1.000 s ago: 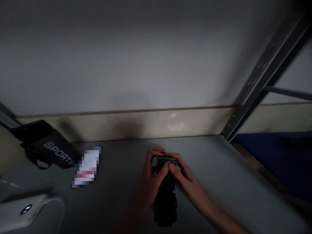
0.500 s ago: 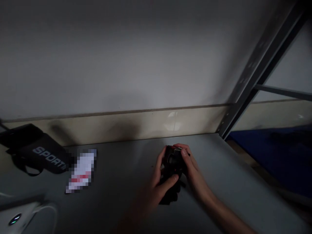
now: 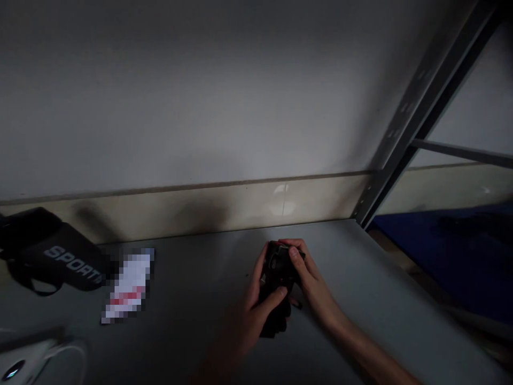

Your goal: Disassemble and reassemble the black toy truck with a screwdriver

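Observation:
Both of my hands hold a small black device point(image 3: 278, 272) with a round part and a bit of red on top, just above a grey table point(image 3: 192, 299). My left hand point(image 3: 256, 307) wraps it from the left, thumb across its lower front. My right hand point(image 3: 310, 280) grips it from the right, with a finger over its top. A dark strap or lower part of the device hangs down toward the table.
A black pouch marked "SPORT" point(image 3: 52, 256) lies at the far left, with a blurred white and red card point(image 3: 128, 286) beside it. A white device with a small light point(image 3: 24, 363) sits at the bottom left. A grey metal rack post point(image 3: 417, 112) rises on the right. The wall lies close behind.
The device has been lifted and turned, so its round part faces me. My hands moved slightly right and away from me, and the view drifted so the left-side objects slid left.

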### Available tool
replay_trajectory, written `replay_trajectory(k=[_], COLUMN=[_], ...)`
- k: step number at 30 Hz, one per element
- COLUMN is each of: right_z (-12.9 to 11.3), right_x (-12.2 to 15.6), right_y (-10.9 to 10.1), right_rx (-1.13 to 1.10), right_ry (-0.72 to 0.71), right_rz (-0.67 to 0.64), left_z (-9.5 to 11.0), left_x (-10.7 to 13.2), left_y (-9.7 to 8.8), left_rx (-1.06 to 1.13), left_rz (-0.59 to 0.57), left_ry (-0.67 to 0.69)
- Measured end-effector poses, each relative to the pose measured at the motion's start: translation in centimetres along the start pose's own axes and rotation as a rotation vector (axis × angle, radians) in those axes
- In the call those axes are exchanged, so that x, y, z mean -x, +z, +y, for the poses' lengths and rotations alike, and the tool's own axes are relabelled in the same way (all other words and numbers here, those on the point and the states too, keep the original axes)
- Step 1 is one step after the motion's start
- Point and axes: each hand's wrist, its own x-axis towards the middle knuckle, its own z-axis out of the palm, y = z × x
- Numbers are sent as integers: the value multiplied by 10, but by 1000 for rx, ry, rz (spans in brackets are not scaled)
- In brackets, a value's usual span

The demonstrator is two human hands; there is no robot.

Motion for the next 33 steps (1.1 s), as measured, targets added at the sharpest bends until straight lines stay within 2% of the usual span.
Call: replay_trajectory(k=[5,11,16,21,24,31,33], right_z=[-1,-2,-3,-1,-2,-3,-4], right_x=[2,4,5,3,1,2,2], right_y=[1,2,2,2,1,1,1], right_rx=[-43,-74,-91,-122,-122,-57,-32], right_ry=[15,-2,21,35,43,0,-10], right_rz=[-35,-8,-11,0,-20,-23,-11], left_z=[7,3,1,-10,-13,-5,-3], left_x=[1,1,1,-3,-5,-4,-4], left_y=[3,4,4,-4,-9,-6,-3], left_rx=[-36,-72,-115,-199,-249,-232,-188], left_rz=[-17,65,49,-17,-13,16,25], left_ry=[-25,106,137,142,171,200,172])
